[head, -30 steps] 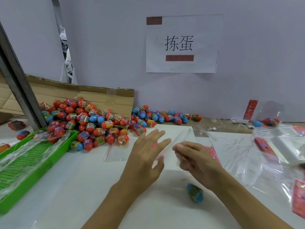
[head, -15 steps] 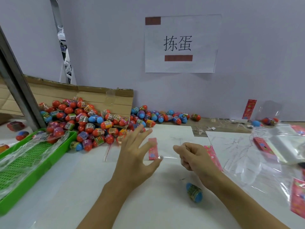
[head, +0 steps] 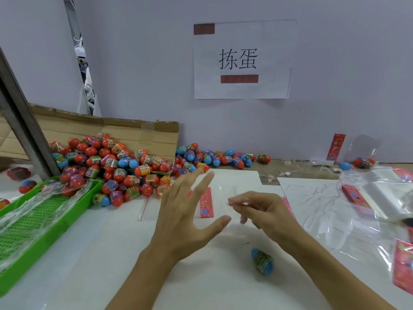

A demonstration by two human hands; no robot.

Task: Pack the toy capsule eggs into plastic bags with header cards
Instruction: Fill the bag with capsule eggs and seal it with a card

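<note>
2 characters, "拣蛋", mark the wall sign [head: 244, 59]; egg labels seem unreadable.

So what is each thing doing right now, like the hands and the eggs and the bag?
left hand: open, fingers spread, above the table
right hand: pinching a clear plastic bag
clear plastic bag: empty, held up at one edge
blue egg: lying alone on the table, not packed
pile of eggs: loose, heaped by the cardboard box
header card: flat on the table
green tray: holds plastic wrap
</note>
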